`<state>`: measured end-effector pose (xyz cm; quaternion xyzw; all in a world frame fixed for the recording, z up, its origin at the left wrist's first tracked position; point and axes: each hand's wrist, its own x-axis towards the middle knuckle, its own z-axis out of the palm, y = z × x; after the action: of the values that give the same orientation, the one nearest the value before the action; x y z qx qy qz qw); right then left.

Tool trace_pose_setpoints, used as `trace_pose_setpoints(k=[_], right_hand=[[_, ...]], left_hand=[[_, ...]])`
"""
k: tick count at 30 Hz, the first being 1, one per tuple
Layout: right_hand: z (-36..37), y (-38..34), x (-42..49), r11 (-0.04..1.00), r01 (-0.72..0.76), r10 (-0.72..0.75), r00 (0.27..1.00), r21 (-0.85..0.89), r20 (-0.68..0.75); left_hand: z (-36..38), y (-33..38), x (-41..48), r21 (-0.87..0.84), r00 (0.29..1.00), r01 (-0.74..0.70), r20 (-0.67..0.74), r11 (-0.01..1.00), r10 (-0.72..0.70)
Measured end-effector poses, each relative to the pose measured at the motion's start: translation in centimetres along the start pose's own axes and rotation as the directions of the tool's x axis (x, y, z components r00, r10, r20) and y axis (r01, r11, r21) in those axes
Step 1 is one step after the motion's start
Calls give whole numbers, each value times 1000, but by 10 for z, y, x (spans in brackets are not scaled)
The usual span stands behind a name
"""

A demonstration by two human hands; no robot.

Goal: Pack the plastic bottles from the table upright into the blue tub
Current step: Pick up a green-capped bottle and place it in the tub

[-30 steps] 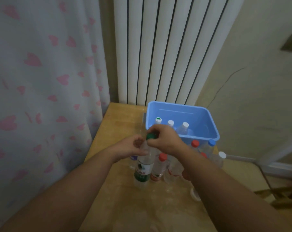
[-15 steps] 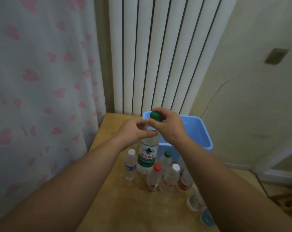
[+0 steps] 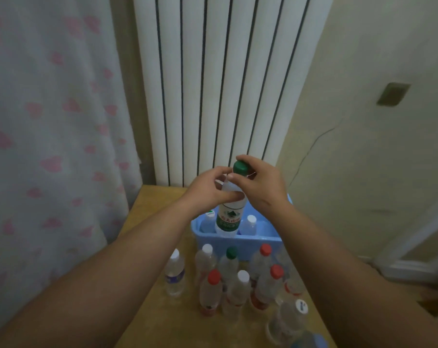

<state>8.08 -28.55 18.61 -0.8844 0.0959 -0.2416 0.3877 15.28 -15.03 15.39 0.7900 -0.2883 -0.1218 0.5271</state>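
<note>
Wooden table [image 3: 151,214]; left hand [image 3: 208,192], right hand [image 3: 260,184] grip green-labelled bottle [image 3: 229,218] above blue tub [image 3: 238,241].

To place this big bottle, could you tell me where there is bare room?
In the blue tub, the right end past the white-capped bottle looks free; the left is filled. The table is bare left of the tub; in front of it bottles crowd.

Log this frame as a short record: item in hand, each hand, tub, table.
item: green-capped bottle, upright, base at the blue tub opening
left: left hand grips the bottle's shoulder
right: right hand holds the neck just under the cap
tub: at least two other bottles inside, one a white-capped bottle
table: wooden table; loose bottles standing in front of the tub
</note>
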Motion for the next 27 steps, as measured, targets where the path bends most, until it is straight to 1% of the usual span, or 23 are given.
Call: trace_pose_setpoints(k=[4, 9, 13, 20, 27], right_hand=[[-20, 23, 20, 998, -24, 24, 1000, -53, -7], [-42, 63, 41, 996, -60, 60, 998, -69, -12], [-53, 99, 56, 989, -111, 113, 993, -92, 13], [-48, 160, 62, 972, -208, 218, 972, -106, 90], [-38, 201, 64, 953, -248, 283, 932, -172, 225]], left_hand=[[24, 10, 31, -3, 999, -7, 45, 1000, 7], [62, 12, 70, -37, 996, -1, 84, 999, 4], [92, 7, 97, -54, 993, 26, 116, 998, -19], [139, -27, 129, 73, 981, 59, 178, 996, -71], [165, -66, 144, 222, 964, 82, 230, 972, -134]])
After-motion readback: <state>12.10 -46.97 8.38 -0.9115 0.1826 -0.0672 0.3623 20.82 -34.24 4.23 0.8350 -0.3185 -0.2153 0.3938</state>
